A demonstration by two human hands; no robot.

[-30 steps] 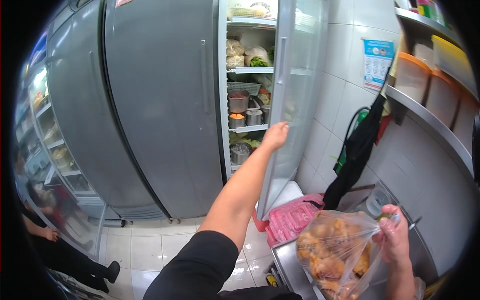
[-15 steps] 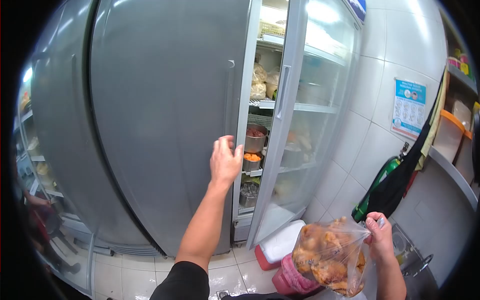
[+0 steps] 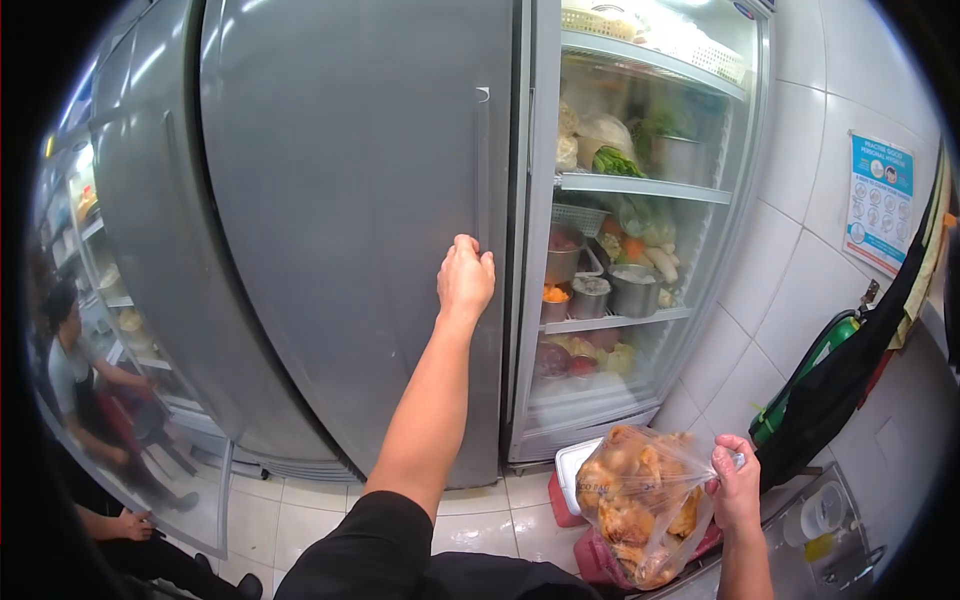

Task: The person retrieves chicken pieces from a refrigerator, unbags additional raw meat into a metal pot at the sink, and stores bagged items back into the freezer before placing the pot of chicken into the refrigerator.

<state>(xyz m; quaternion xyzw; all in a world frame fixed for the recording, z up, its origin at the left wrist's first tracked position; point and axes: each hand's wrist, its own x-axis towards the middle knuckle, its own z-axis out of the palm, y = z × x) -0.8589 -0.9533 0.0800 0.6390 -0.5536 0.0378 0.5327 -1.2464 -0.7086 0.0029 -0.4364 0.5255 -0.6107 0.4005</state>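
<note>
My left hand (image 3: 466, 278) is stretched forward at the tall grey refrigerator door (image 3: 340, 220), its fingers curled at the lower end of the vertical door handle (image 3: 483, 160). Its fingertips are partly hidden behind the hand. Low on the right, my right hand (image 3: 737, 480) grips the gathered neck of a clear plastic bag (image 3: 690, 465). Browned chicken pieces (image 3: 625, 520) fill the bag, which hangs above the floor. Beside the grey door, the glass-door refrigerator (image 3: 540, 300) is closed, with metal pots (image 3: 633, 292) and vegetables on its shelves.
Under the bag stand a red cooler with a white lid (image 3: 575, 465) and a pink-red container (image 3: 592, 560). A sink (image 3: 830, 560) and a green cylinder (image 3: 815, 365) are at the right. At the left, another person (image 3: 130, 525) sits near an open glass door (image 3: 190, 480).
The glass door beside the grey one has swung closed. My left hand has moved off its edge to the grey door's handle. The bag stays in my right hand.
</note>
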